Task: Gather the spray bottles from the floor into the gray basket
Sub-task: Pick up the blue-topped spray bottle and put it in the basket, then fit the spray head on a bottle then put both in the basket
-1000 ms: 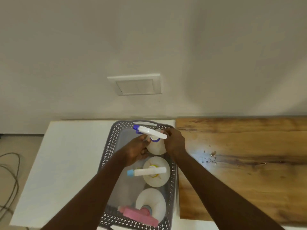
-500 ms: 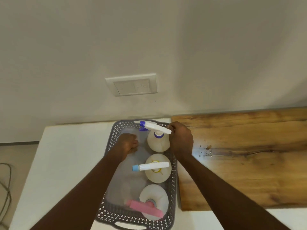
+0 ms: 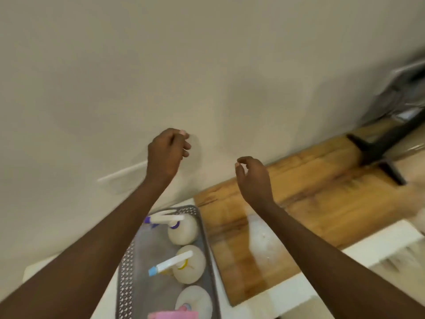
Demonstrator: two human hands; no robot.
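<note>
The gray basket [image 3: 126, 272] sits on a white surface at the bottom centre. Three white spray bottles stand in a row along its right side: one with a purple nozzle [image 3: 182, 229] at the far end, one with a light blue nozzle [image 3: 189, 264] in the middle, one with a pink trigger [image 3: 194, 302] nearest me. My left hand [image 3: 166, 154] is raised above the basket in front of the wall, fingers loosely curled, holding nothing. My right hand [image 3: 253, 176] hovers over the wooden board, fingers apart and empty.
A wooden board [image 3: 310, 203] lies to the right of the basket on the white surface [image 3: 379, 242]. A beige wall [image 3: 207, 65] with a white switch plate [image 3: 122, 176] fills the top. A black stand [image 3: 381, 148] rests at the far right.
Both hands have let go and lifted up out of the basket toward the wall. The purple-nozzle bottle now stands free in the basket. The view has swung to the right and blurred.
</note>
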